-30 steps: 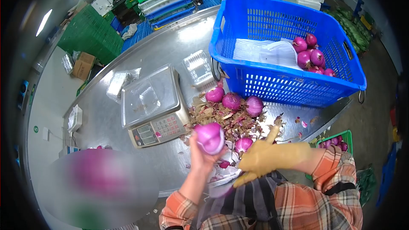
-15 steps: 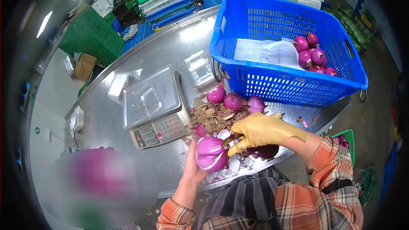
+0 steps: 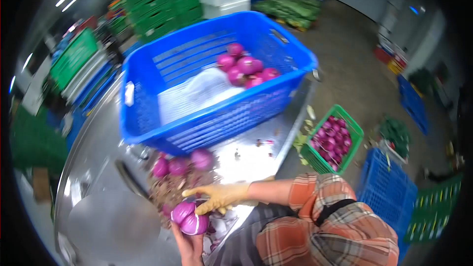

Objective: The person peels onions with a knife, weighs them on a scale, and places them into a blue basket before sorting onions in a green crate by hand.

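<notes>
A large red onion (image 3: 191,218) with pale stripes on its skin rests in my bare left hand (image 3: 188,244), whose fingers curve around it from below. My right hand (image 3: 217,198), in a yellow glove, is at the onion's upper right side. Its thumb touches the onion and its lower fingers are curled; a dark thing shows between the fingers, too blurred to name. Beyond my hands lie several more red onions (image 3: 178,166) beside a heap of brown roots and dry skins (image 3: 170,189). Purple and white peelings (image 3: 221,226) lie under my gloved hand.
A blue basket (image 3: 217,111) with several red onions (image 3: 245,66) and white cloth-like material stands on the metal table (image 3: 98,167). On the floor at right are a green crate (image 3: 314,160) of onions and a blue crate (image 3: 387,182). A blurred patch hides the table's lower left.
My view has swung to the right, bringing the floor crates into sight. The onion stays in my left hand, with my gloved right hand still against it.
</notes>
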`<state>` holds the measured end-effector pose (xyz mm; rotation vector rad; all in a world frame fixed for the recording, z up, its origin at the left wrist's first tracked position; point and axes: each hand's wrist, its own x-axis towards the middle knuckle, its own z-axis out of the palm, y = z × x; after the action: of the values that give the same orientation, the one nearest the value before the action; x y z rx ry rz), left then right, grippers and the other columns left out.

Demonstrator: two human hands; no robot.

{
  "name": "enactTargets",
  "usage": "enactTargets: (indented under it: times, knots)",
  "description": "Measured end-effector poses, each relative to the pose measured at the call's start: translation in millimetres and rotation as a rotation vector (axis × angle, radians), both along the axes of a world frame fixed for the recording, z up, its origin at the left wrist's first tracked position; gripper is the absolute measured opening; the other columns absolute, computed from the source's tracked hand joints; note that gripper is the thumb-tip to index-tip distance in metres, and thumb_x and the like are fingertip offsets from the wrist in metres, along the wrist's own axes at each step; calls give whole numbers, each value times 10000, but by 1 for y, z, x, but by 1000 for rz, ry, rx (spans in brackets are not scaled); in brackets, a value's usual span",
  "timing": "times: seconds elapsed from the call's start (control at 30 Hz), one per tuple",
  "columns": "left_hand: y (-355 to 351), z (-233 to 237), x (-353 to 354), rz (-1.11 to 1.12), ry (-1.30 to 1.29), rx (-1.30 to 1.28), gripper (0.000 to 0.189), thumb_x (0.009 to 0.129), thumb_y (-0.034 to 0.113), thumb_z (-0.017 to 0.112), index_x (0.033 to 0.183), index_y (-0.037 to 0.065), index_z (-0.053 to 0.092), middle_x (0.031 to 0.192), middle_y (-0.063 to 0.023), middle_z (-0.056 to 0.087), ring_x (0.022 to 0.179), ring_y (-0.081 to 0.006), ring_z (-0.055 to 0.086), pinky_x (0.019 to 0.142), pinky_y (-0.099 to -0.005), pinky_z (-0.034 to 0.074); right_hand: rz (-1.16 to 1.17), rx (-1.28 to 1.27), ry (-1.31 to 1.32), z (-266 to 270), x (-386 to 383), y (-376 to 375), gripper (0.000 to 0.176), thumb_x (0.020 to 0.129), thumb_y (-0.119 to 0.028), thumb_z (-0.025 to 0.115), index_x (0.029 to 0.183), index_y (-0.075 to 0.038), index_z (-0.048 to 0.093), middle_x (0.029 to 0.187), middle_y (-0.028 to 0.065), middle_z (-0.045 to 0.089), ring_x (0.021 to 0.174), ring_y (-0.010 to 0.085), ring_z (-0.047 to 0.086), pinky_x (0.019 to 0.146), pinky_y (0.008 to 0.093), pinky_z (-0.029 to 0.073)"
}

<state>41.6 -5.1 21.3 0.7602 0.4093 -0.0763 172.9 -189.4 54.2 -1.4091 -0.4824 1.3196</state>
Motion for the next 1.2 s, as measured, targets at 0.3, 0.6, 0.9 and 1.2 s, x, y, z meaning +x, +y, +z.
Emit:
enactTargets:
  times: [0.3,0.6,0.9,1.2]
  knots:
    - [-44,-9,36,-694,-3,315,635,975,262,484,1480,65,154,1461,-159,299,1298,-281,396,995,-396,432,-749,365,461,-95,-53,-87,534,933,-492,508,1225,-45,519,675,-16,591,390,13,422,293,133,302]
    - [-19,-5,39,-633,-9,386,497,965,294,504,1337,-20,403,1235,-198,558,1051,-275,603,880,-398,510,-1020,-135,-28,-95,22,-111,780,778,-548,686,1244,35,460,587,48,536,375,86,429,333,213,295]
    - [21,1,36,-364,40,453,500,941,299,554,1293,-38,439,1157,-213,593,966,-298,635,783,-395,547,-533,-274,-34,-106,40,-67,687,724,-486,764,1187,-47,509,653,22,547,413,99,439,343,252,328]
    - [65,102,119,-99,-322,743,441,944,250,531,1262,-49,461,1107,-223,593,845,-249,646,684,-328,558,-664,-296,-174,-89,40,-106,786,796,-513,672,1389,-72,404,1171,106,618,566,84,486,476,216,396]
